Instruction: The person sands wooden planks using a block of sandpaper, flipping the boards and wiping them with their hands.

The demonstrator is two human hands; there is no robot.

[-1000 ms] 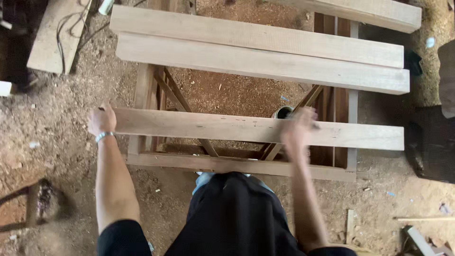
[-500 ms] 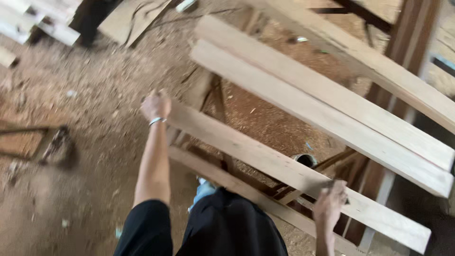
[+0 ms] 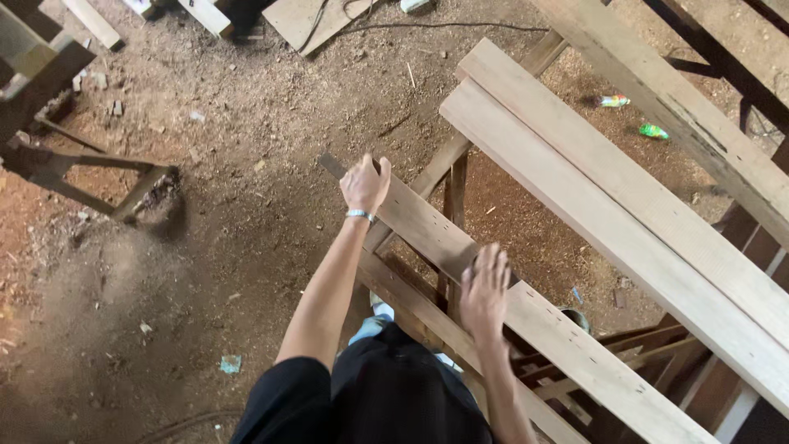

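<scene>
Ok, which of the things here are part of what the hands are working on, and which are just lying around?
In hand:
- plank, left hand gripping its end, right hand flat on top
- wooden frame under it

Lying about:
- two wider boards on the frame
- green and coloured wrappers on the sawdust floor
- cable
- offcuts at top left
- metal stand

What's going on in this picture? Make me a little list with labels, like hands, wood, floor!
Left hand: grips the near end of the plank
Right hand: rests flat on the plank, blurred
Plank: lies slanted on a wooden frame
Other boards: two pale ones side by side, further along the frame
Floor: dirt covered in sawdust
Litter: two bright wrappers on the ground
</scene>
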